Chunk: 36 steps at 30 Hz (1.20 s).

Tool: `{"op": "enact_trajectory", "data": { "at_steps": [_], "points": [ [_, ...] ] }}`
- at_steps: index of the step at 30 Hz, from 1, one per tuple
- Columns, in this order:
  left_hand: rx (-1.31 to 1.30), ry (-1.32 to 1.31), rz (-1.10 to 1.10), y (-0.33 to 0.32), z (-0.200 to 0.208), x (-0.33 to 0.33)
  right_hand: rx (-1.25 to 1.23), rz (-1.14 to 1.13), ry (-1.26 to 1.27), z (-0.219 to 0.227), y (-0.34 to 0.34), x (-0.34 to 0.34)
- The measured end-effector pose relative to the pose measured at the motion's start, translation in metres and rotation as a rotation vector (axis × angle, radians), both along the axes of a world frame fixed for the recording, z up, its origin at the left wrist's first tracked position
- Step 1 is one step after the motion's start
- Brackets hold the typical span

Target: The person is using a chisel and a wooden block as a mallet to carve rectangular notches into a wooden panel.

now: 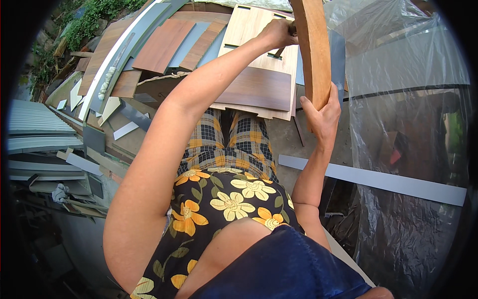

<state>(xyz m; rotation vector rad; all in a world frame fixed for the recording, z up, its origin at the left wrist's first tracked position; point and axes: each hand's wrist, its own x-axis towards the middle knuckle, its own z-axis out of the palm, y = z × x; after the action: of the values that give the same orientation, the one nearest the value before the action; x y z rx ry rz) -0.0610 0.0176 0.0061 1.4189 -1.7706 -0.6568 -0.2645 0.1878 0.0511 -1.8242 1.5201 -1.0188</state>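
My right hand [323,112] is wrapped round the lower end of a long, light-brown wooden beam [316,55], which stands up and runs out of the top of the view. My left hand [278,34] is closed beside the beam's upper part. Something dark shows at its fingertips against the beam, and a short brown stick pokes out below the hand; I cannot make out what they belong to. Beneath both lies a pale wooden board [254,30] with dark slots. On its near end rests a brown wood-grain panel [256,89].
More panels, including a reddish-brown board [163,46], lie to the left. Clear plastic sheeting [398,99] hangs on the right, crossed by a long white strip [373,180]. Offcuts and corrugated sheets [40,124] are piled at far left.
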Motion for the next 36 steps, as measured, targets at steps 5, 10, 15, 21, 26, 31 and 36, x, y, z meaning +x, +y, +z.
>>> {"op": "enact_trajectory", "data": {
  "at_steps": [5,10,15,21,26,31,36],
  "points": [
    [-0.09,-0.028,0.114,0.014,-0.007,-0.007,-0.066,-0.012,0.011,-0.006,-0.002,-0.003],
    [-0.176,-0.003,0.1,0.022,-0.015,-0.014,-0.102,-0.008,0.019,-0.008,-0.002,-0.002],
    [0.029,-0.164,0.078,0.016,-0.001,-0.026,-0.047,-0.005,0.031,-0.009,0.0,-0.002],
    [-0.065,0.039,0.119,-0.007,0.02,0.004,-0.082,0.021,0.008,-0.012,0.005,-0.008],
    [-0.049,-0.025,0.138,0.001,0.021,0.005,-0.075,-0.007,-0.035,-0.01,0.006,-0.011],
    [-0.042,-0.064,0.14,0.01,0.002,0.01,-0.089,-0.005,-0.036,-0.01,0.01,-0.009],
    [-0.084,-0.079,0.162,0.017,-0.003,0.012,-0.091,0.015,-0.044,-0.012,0.01,-0.008]
  ]
}}
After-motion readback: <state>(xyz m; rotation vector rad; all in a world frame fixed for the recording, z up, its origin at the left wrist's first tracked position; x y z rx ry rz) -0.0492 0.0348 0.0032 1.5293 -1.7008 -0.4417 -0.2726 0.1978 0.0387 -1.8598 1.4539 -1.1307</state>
